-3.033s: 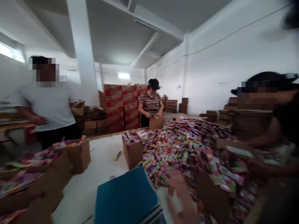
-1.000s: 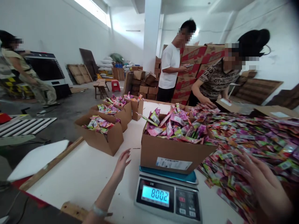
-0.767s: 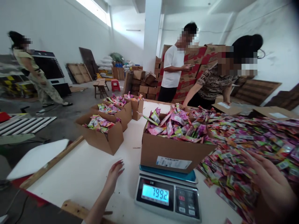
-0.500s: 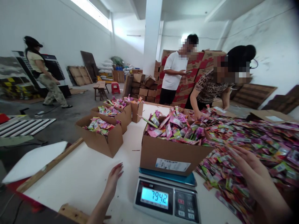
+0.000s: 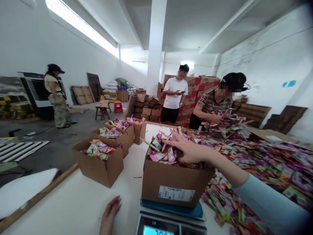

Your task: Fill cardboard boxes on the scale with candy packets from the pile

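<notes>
An open cardboard box [image 5: 177,182] heaped with small pink, purple and green candy packets [image 5: 156,153] stands on a digital scale [image 5: 156,225]. The lit display is cut off by the lower edge. Over the heap reaches my right hand [image 5: 188,148], palm down and fingers spread, seemingly touching the packets; what lies beneath the palm is hidden. My left hand [image 5: 111,209] is left of the scale above the white table [image 5: 61,202], fingers loosely bent and holding nothing. To the right spreads a large pile of loose packets [image 5: 269,163].
Several filled cardboard boxes [image 5: 97,166] line the table's left side. Across the table a co-worker [image 5: 212,104] lifts a bunch of packets over the pile. Another person [image 5: 174,94] looks at a phone; a third [image 5: 57,98] stands far left. A red stool [image 5: 118,107] is behind.
My right hand has moved left from above the loose pile to the box on the scale. My view has tilted up. The co-worker has raised a bunch of packets; the left-hand person has turned.
</notes>
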`<state>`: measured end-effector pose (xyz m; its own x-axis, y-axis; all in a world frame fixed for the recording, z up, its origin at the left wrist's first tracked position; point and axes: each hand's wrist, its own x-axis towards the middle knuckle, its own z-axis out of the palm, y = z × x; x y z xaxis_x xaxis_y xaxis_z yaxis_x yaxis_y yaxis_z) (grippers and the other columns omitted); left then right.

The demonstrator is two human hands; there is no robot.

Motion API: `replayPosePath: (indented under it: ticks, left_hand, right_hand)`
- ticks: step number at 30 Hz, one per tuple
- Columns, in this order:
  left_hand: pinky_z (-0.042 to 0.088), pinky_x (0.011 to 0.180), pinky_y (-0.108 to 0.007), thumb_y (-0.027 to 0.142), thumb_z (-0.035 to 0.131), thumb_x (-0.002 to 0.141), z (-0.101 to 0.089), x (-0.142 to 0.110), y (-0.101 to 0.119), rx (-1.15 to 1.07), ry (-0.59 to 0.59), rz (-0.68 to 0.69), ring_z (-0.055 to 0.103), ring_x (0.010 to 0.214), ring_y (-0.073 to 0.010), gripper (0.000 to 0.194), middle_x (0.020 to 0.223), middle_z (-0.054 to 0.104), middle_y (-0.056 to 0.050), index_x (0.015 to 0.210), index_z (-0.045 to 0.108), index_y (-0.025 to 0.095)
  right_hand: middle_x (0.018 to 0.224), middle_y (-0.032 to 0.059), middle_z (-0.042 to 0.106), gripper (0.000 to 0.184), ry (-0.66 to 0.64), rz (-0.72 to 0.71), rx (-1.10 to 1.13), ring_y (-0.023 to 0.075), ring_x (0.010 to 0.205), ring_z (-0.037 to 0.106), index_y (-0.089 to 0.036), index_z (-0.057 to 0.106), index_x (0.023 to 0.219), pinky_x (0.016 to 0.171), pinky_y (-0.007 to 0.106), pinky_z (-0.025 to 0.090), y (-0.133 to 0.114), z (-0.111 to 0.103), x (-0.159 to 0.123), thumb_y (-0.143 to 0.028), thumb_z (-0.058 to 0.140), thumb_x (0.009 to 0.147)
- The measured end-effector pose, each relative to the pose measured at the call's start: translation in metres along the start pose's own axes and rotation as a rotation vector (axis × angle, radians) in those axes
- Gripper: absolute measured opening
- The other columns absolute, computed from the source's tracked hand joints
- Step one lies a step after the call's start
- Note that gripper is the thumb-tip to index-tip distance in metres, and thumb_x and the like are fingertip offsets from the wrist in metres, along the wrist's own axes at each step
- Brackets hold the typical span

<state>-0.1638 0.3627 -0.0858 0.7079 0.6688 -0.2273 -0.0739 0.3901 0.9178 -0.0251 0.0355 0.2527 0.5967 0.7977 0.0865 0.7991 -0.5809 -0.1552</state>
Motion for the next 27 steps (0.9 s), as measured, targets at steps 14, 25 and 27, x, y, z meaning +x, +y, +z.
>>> replayPosePath:
  ticks: [14,25,27]
  left_hand:
    - [0.040,0.107,-0.049,0.040,0.079,0.054,0.003,-0.012,0.005,0.056,0.006,0.075,0.064,0.101,-0.0276,0.041,0.095,0.070,-0.005,0.086,0.067,0.017]
    - [0.040,0.107,-0.048,0.036,0.075,0.060,0.005,-0.017,0.009,0.071,-0.001,0.084,0.064,0.101,-0.0246,0.034,0.099,0.068,-0.006,0.086,0.066,0.016]
    - [0.040,0.107,-0.047,0.034,0.074,0.062,0.004,-0.018,0.009,0.072,0.005,0.083,0.064,0.101,-0.0240,0.031,0.099,0.068,-0.006,0.086,0.066,0.017]
  right_hand:
    - [0.088,0.0017,0.060,0.011,0.700,-0.017,0.220,0.0114,0.076,0.058,-0.016,0.069,0.080,0.072,0.025,0.047,0.033,-0.031,-0.035,-0.019,0.059,0.077]
    - [0.090,0.0063,0.068,0.020,1.064,0.311,0.150,0.0076,0.084,0.061,-0.005,0.063,0.075,0.075,0.023,0.044,0.034,-0.069,-0.086,-0.023,0.068,0.069]
    - [0.091,0.0075,0.069,0.022,1.077,0.392,0.142,0.0089,0.084,0.062,-0.004,0.064,0.078,0.074,0.025,0.044,0.040,-0.069,-0.096,-0.024,0.068,0.069]
